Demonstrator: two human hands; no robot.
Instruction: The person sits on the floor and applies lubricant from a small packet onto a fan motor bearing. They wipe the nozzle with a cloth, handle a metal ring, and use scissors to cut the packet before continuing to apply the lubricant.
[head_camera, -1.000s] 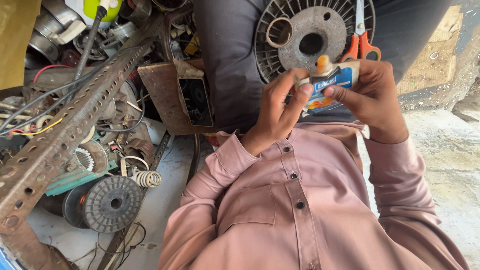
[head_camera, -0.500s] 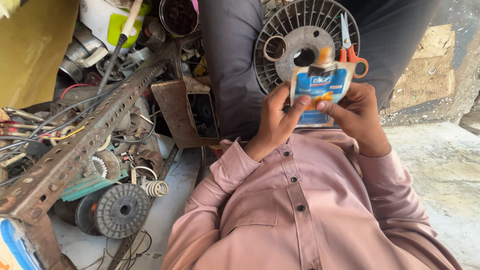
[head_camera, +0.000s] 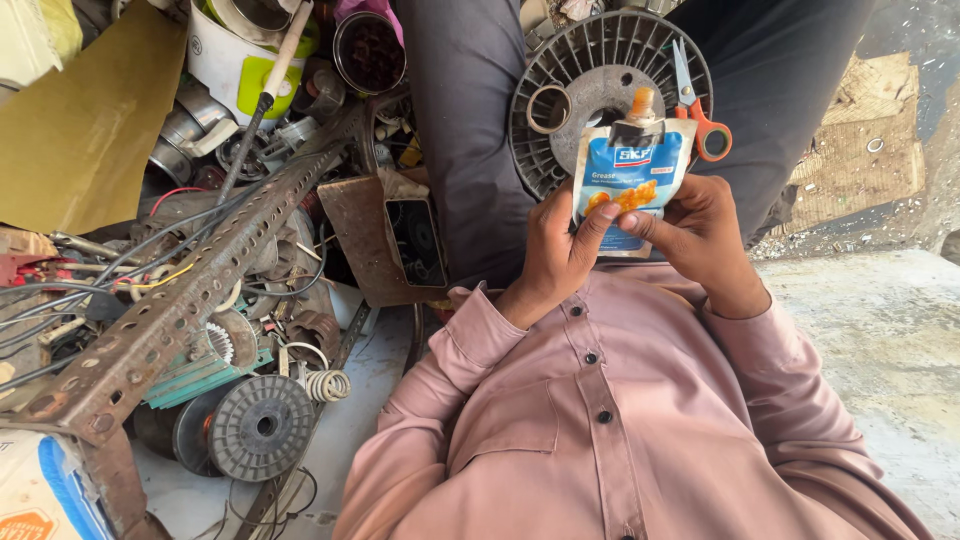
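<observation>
You hold the blue-and-white spouted pouch (head_camera: 632, 185) upright between both hands, just above your chest: your left hand (head_camera: 558, 250) grips its lower left edge with the thumb laid across the front, and your right hand (head_camera: 700, 235) pinches the lower right corner, so the two hands are close together and both clamped on the same soft pack. The orange nozzle (head_camera: 641, 104) points away from you, toward the grey ribbed disc (head_camera: 600, 85) that lies just beyond your fingers, with the orange-handled scissors (head_camera: 695, 110) resting on it beside the spout. I cannot tell whether the nozzle is capped or cut. If it is open, the risk is plain: your thumbs press the belly of the pouch, and a firmer squeeze would likely push its contents out over the disc, the scissors or the dark trouser leg (head_camera: 470, 130) beyond your left hand. The grip sits low on a limp pack, so the top could fold over and tip the spout toward your pink shirt (head_camera: 600, 430). To the left of your left hand the rusty perforated angle bar (head_camera: 190, 300), loose wires and the small coil spring (head_camera: 327, 385) lie crowded; a dropped pouch could snag or puncture there
</observation>
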